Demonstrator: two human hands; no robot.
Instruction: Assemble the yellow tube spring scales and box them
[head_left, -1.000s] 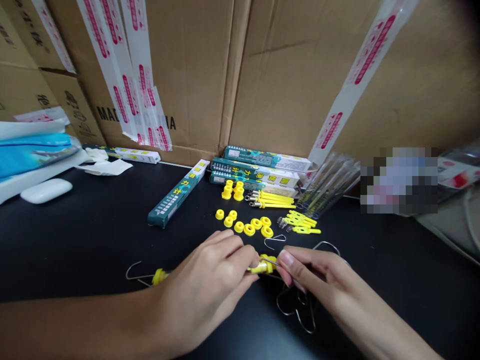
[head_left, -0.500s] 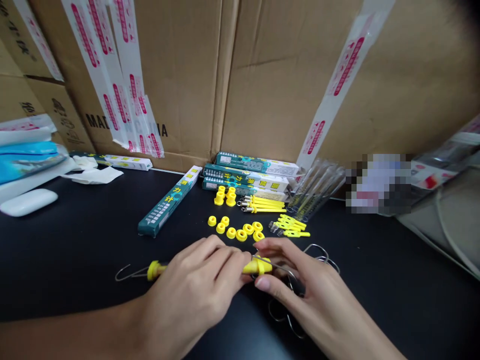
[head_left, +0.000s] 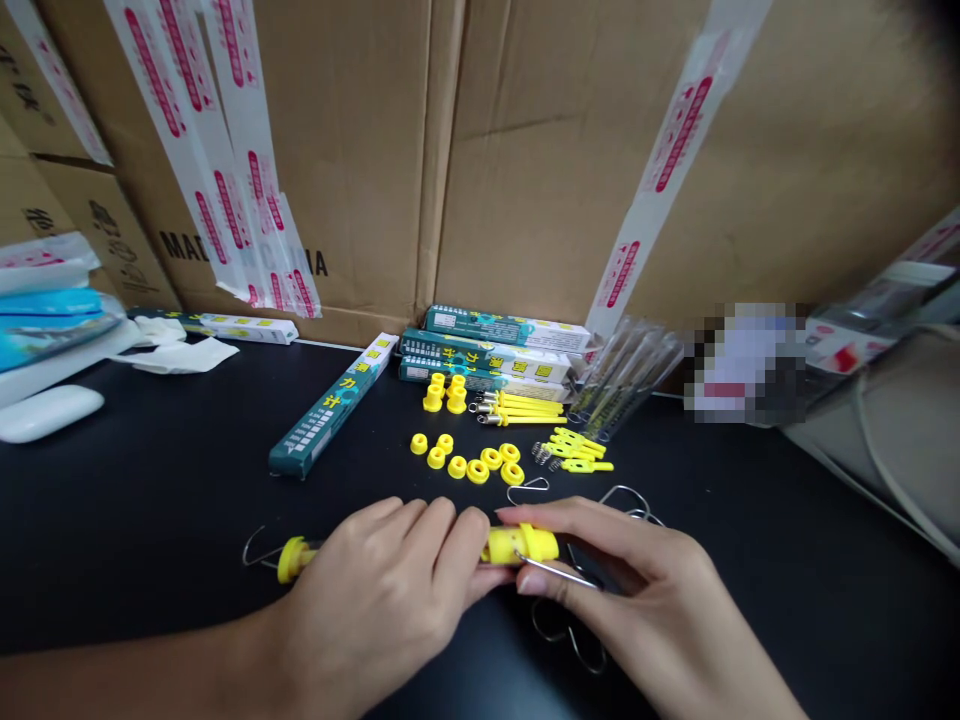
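Note:
My left hand [head_left: 397, 570] is wrapped round the middle of a tubular spring scale, hiding most of its clear tube. A yellow collar [head_left: 291, 560] with a wire hook [head_left: 259, 548] sticks out on the left. From the right side of my fist comes the yellow end cap [head_left: 541, 543]. My right hand [head_left: 637, 580] is at this cap, thumb below and fingers above, pinching a bent metal wire loop [head_left: 559, 570] whose tip meets the cap's side. More wire loops [head_left: 585, 650] lie on the black table, partly hidden under my right hand.
Beyond my hands lie small yellow rings [head_left: 478, 471], yellow plugs [head_left: 433, 396], yellow rods [head_left: 532, 412] and flat yellow pieces with springs [head_left: 577, 447]. Clear tubes [head_left: 630, 380] lean beside printed boxes [head_left: 495, 350]. One box [head_left: 334, 405] lies at an angle. Large cardboard [head_left: 360, 150] stands behind.
The yellow end cap has turned and shifted slightly right. The wire loop has swung from over the cap to its near side. A wire loop on the table behind my right hand now shows.

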